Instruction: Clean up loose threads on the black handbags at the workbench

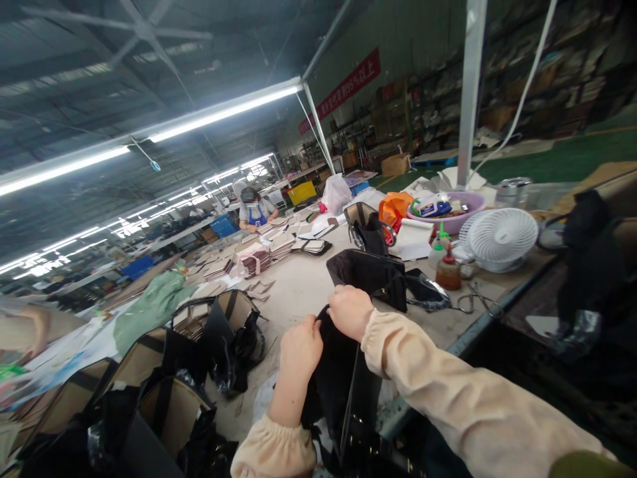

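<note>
Low in the middle of the head view, a black bag (338, 372) is held up at the front edge of the table. My left hand (300, 352) is closed on the bag's upper edge, thumb and fingers pinched together. Right beside it, my right hand (350, 312) also grips that edge, its fingers curled over. The bag's lower part hangs down toward me, with small metal fittings showing. Just beyond my hands stands another black bag (368, 275), open at the top.
Several part-made black bags (164, 405) crowd the left side. Stacked panels (253, 259) lie farther back, near a co-worker (256, 212) in a blue apron. At right are a white fan (502, 238), an oil bottle (448, 271), scissors (475, 300) and a purple basin (468, 216).
</note>
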